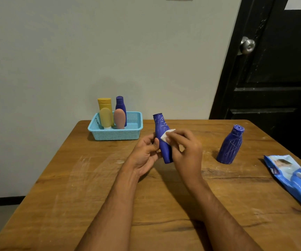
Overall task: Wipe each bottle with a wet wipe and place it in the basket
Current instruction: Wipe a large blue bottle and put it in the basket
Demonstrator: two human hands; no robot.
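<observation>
Gripping the blue bottle (161, 134) in our left hand (146, 153), we hold it above the middle of the bench (91, 178), tilted so its neck leans up and to the left. Our thumb lies across its left side and the fingers curl around behind it. Pale scribbled lines cover the upper part of the bottle. Our right hand (186, 151) pinches a small white wet wipe (167, 135) between thumb and fingertips and presses it against the right side of the bottle, about halfway up its body.

To the right of our hands, a second blue bottle (230, 144) stands on the bench, well apart from the one we hold. It leans a little to the right in the wide view and carries the same pale scribbles on its side, with a capped top.

At the far left of the bench, near the wall (73, 51), sits a light blue mesh basket (133, 132). Four containers stand in its left half: a yellow bottle (104, 103) and a dark blue bottle (120, 104) at the back, with a pale yellow tube (106, 117) and a pink tube (119, 118) in front of them. The right half of the basket shows only its mesh floor and wall.

At the bench's right edge lies a blue pack of wipes (294, 178), flat, with a white flap on its top face. Behind the bench to the right stands a black door (273, 78) with a round metal knob (248, 45).
</observation>
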